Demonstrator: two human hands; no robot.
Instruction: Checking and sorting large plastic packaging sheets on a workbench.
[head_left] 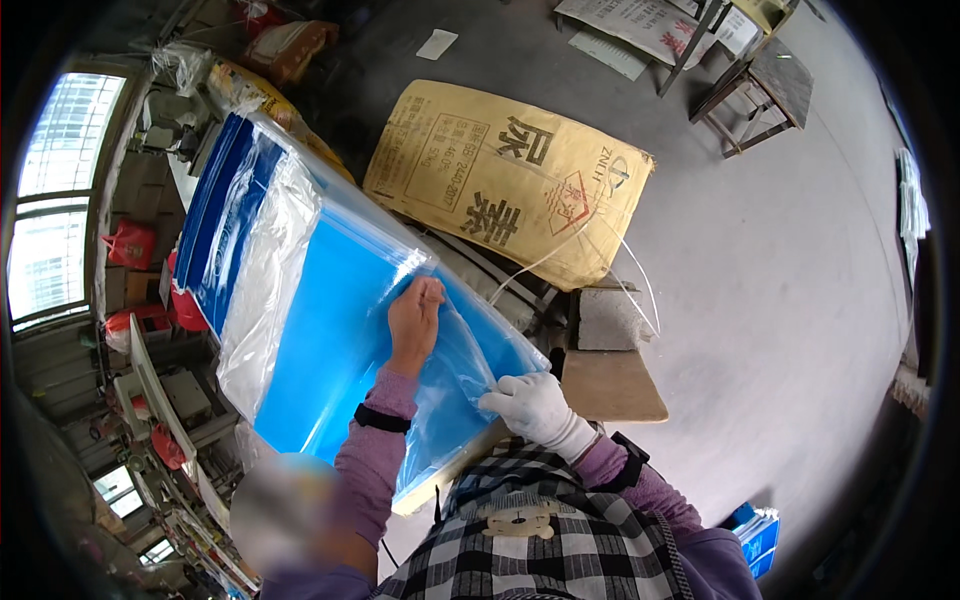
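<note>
A stack of blue plastic sheets [330, 290] lies slanted in front of me, with crumpled clear plastic film [272, 275] across its left part. My bare left hand [415, 318] is closed on clear film near the far edge of the blue surface. Wearing a white knitted glove, my right hand [538, 408] pinches the film at the near right corner. Between both hands the film is creased and shiny over the blue. Some fingertips of each hand are hidden.
Beyond the stack lies a large yellow printed sack [510, 180] with loose white string. A brown board [612, 385] and a grey block [608, 320] are right of my work. A wooden stool [765, 85] stands far right; blue packages [757, 540] lie on the floor. Red bags hang left.
</note>
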